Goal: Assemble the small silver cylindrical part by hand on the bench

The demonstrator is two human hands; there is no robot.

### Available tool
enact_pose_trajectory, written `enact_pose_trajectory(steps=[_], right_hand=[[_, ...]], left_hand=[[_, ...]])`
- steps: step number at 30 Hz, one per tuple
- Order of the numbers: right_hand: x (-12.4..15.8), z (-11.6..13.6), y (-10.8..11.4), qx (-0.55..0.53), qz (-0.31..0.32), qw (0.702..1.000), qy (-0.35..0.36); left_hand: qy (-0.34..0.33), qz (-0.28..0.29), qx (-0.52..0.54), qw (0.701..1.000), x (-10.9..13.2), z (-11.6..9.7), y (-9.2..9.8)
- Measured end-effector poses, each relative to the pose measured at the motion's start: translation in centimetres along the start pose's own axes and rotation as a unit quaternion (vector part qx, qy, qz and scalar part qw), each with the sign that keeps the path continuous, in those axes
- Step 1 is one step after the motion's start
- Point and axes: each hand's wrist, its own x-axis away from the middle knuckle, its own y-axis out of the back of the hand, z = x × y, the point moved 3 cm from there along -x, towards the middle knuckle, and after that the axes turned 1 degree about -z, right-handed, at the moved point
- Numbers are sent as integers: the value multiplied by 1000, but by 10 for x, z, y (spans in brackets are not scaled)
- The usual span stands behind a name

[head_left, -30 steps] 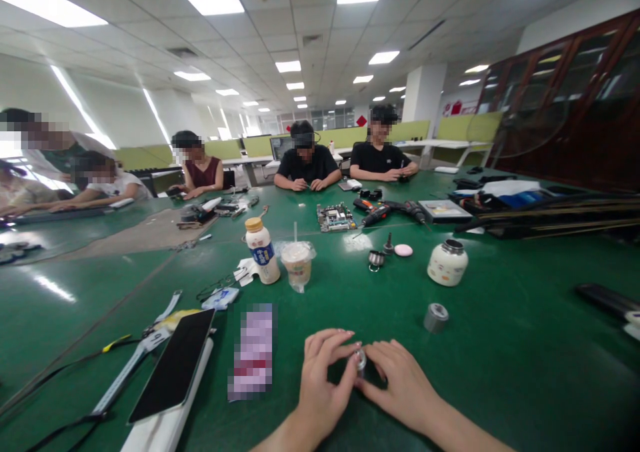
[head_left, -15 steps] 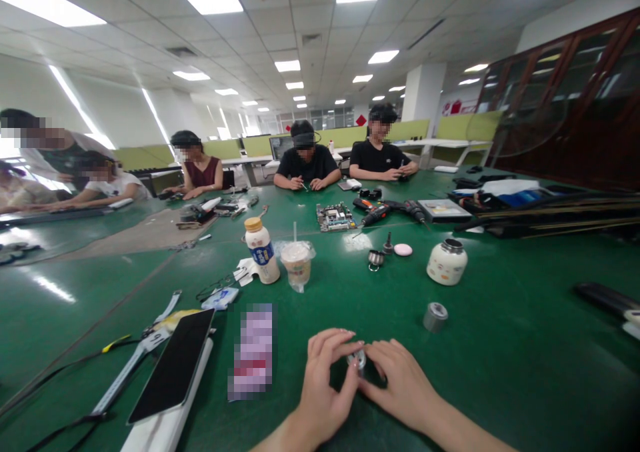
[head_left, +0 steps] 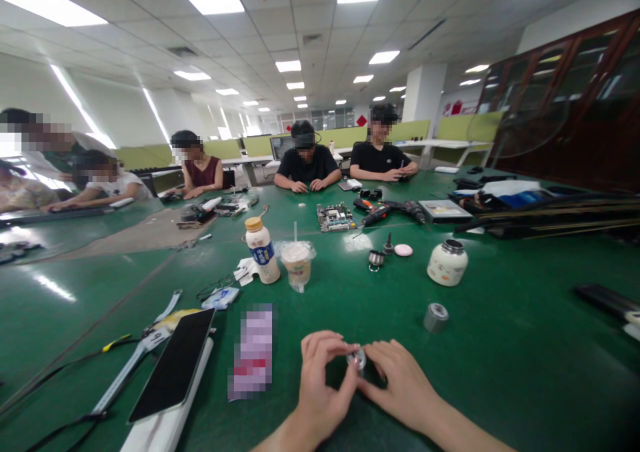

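green desk (head_left: 510, 365) carries the open jar (head_left: 447, 265), with metal cap (head_left: 436, 318) and pink disc (head_left: 403, 250) lying apart, so the pieces seem separated and none fitted. left hand (head_left: 323, 372) and right hand (head_left: 403, 385) both have their grip on the small metal part (head_left: 357, 358) between them. open room is wide at right, but packet (head_left: 254, 352) limits the left.

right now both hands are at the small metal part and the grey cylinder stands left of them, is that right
Not left: in the head view, the grey cylinder stands to the right of the left hand and right hand. Both are indeed at the small metal part.
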Motion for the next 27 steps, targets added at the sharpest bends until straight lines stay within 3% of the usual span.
enact_pose_trajectory(steps=[5,11,19,24,27], right_hand=[[1,1,1,-12,7,1000,-6],[2,-1,-1,-16,0,1000,-8],[1,-1,-1,-19,6,1000,-5],[2,-1,-3,-13,0,1000,-9],[2,-1,-2,-14,2,1000,-10]], left_hand=[[4,-32,-29,999,-1,0,2],[-42,44,-38,997,-3,-7,0],[-7,-22,-67,997,-3,-2,2],[-39,45,-57,997,-4,-5,-1],[-44,45,-46,997,-5,-5,0]])
